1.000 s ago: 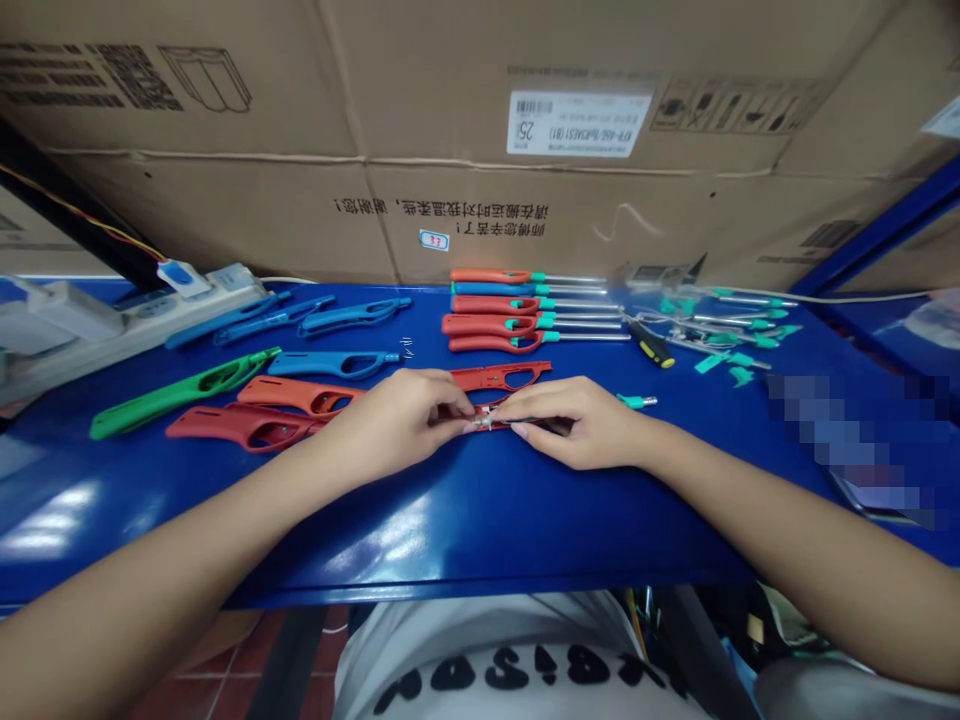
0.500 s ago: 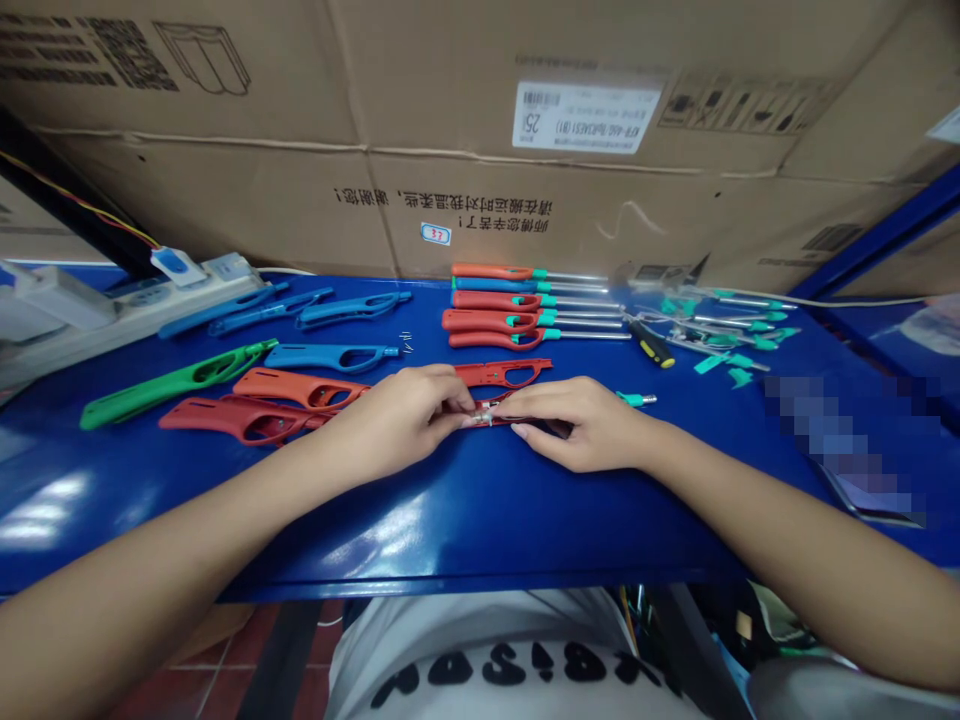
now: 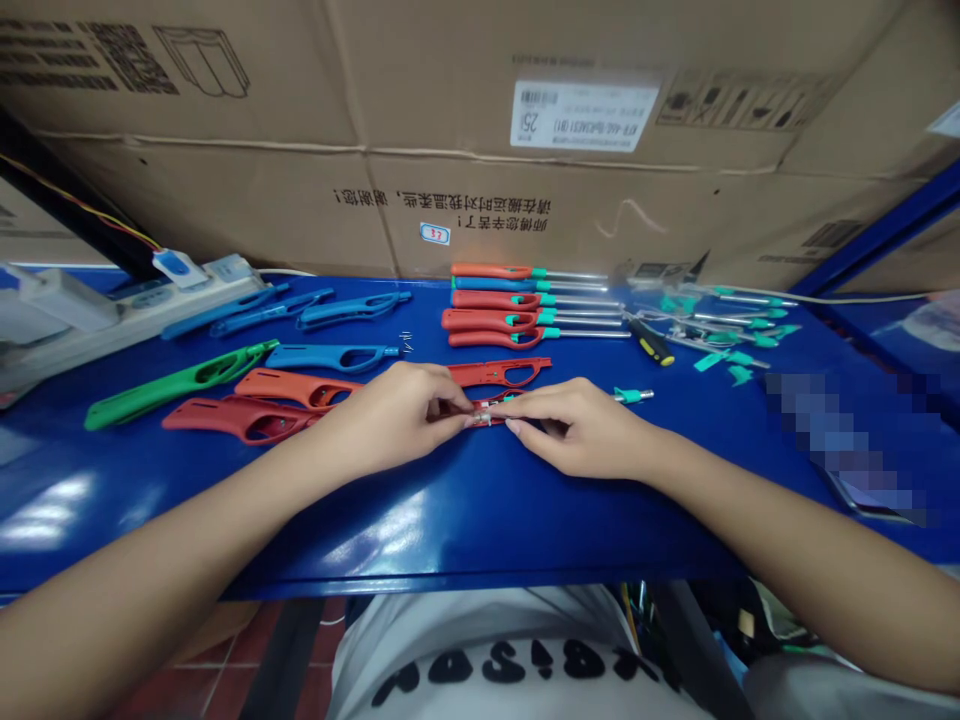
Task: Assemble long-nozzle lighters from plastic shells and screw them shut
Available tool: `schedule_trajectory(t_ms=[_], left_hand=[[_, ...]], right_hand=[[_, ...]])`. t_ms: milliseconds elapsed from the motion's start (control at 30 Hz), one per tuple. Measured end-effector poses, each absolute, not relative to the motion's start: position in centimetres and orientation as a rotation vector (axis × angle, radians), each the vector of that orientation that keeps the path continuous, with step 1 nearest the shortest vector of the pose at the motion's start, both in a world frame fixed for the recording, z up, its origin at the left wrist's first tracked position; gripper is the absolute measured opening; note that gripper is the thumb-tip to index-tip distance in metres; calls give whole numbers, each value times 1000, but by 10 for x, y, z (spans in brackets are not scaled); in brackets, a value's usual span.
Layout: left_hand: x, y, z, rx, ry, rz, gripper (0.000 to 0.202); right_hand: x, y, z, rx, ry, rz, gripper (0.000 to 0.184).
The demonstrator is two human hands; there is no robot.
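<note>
My left hand [image 3: 405,415] and my right hand [image 3: 589,430] meet over an opened red lighter [image 3: 491,421], low over the blue table. The left fingertips pinch its left end, around a small clear and metal part. My right thumb and fingers close on its right side, hiding much of it. A teal piece with a metal tip [image 3: 634,396] shows beyond the right hand; whether it joins the lighter is hidden. Just behind the hands lies a red half shell [image 3: 480,374]. Red, orange, green and blue handle shells [image 3: 240,420] lie to the left.
Several long-tube lighters [image 3: 491,302] lie in a row at the back. A screwdriver [image 3: 651,342] and teal-and-metal inner parts [image 3: 739,340] are to their right. Small screws [image 3: 406,342] lie left of the row. A power strip [image 3: 150,300], a cardboard box [image 3: 262,215] and a phone-like object [image 3: 870,500] edge the workspace.
Both hands stay on the lighter with only slight finger shifts. The right thumb and fingers have moved slightly left, and the teal piece with the metal tip has shifted a little left too.
</note>
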State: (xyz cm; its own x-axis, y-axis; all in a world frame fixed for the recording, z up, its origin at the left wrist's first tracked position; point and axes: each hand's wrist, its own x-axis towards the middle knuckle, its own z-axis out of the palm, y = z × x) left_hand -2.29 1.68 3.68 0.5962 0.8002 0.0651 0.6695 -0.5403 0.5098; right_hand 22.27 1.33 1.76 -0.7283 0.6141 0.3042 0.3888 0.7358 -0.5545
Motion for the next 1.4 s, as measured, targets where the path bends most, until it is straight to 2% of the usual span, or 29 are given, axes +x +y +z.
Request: schedule_trajectory(t_ms=[167,467,767,1400], left_hand=[[-24,22,37,2322,1174,365,14],[-19,7,38,2551,1191,452,20],[-12,2,23,2769,936,421,35],[-12,2,18,2784,897,391,36]], right_hand=[[228,20,16,-713,-2481,631,29],[243,33,20,-868,-2568,592,8],[242,36,18,-854,-2551,669,11],[247,41,17,-780,-2562,678,10]])
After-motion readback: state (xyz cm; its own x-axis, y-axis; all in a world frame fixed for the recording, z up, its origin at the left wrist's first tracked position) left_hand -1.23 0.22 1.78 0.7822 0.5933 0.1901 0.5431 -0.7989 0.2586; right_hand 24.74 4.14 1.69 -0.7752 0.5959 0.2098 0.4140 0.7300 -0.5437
